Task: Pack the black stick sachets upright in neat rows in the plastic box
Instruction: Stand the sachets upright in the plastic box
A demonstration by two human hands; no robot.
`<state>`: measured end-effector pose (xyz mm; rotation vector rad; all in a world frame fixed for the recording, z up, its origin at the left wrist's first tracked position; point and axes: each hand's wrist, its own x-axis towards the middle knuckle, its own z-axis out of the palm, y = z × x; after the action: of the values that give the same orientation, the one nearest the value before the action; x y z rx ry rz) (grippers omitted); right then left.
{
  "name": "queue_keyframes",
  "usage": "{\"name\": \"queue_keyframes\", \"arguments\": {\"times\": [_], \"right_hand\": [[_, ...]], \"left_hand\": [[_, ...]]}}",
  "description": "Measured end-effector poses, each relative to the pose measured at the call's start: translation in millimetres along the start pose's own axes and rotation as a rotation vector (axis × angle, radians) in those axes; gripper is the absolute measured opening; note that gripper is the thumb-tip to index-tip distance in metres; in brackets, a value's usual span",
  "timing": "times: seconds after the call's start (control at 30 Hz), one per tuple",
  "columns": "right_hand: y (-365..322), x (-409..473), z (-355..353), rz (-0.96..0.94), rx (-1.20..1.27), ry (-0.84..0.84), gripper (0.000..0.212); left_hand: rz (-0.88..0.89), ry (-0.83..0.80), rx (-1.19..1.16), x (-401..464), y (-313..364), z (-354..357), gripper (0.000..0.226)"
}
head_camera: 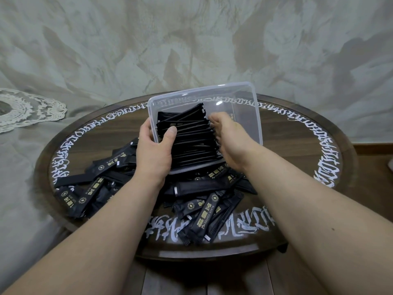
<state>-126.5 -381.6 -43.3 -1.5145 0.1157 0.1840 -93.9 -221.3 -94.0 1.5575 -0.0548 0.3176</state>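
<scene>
A clear plastic box (251, 96) is tilted up toward me on the round table. Inside it, a row of black stick sachets (191, 137) stands on edge along its left half; the right half shows bare plastic. My left hand (154, 150) grips the box's left wall, thumb over the rim and pressing on the sachets. My right hand (229, 135) reaches into the box, its curled fingers against the right side of the row. Whether it holds a sachet is hidden. Loose black sachets (204, 216) lie heaped on the table in front of the box and to its left (89, 188).
The round dark wooden table (297, 133) has white script painted round its rim. A grey patterned cloth (191, 39) lies behind and to the left, with a white lace doily (27, 107) at far left. Wooden floor shows below the table.
</scene>
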Motion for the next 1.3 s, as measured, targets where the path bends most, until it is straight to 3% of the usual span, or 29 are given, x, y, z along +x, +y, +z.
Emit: {"name": "queue_keyframes", "arguments": {"times": [0.07, 0.17, 0.3, 0.43, 0.67, 1.1, 1.3], "right_hand": [[0, -1, 1, -0.046, -0.1, 0.018, 0.027], [1, -1, -4, -0.228, -0.43, 0.089, 0.071], [6, -2, -2, -0.539, -1.058, 0.062, 0.099], [-7, 6, 2, -0.619, -1.386, -0.002, 0.107], [-24, 30, 10, -0.699, -1.831, -0.144, 0.11], [-8, 46, 20, -0.658, -1.851, -0.029, 0.117], [-4, 50, 20, -0.663, -1.795, 0.053, 0.116]], "left_hand": [[-0.013, -0.006, -0.009, 0, 0, 0, 0.06], [-0.015, -0.016, -0.03, 0, 3, 0, 0.062], [-0.005, -0.026, -0.049, 3, 3, 1, 0.059], [-0.021, -0.041, -0.056, 4, 5, 1, 0.05], [-0.046, -0.075, -0.102, 6, 7, 0, 0.055], [-0.105, -0.088, -0.126, 6, 8, -2, 0.042], [-0.126, -0.097, -0.151, 5, 10, -2, 0.051]]}}
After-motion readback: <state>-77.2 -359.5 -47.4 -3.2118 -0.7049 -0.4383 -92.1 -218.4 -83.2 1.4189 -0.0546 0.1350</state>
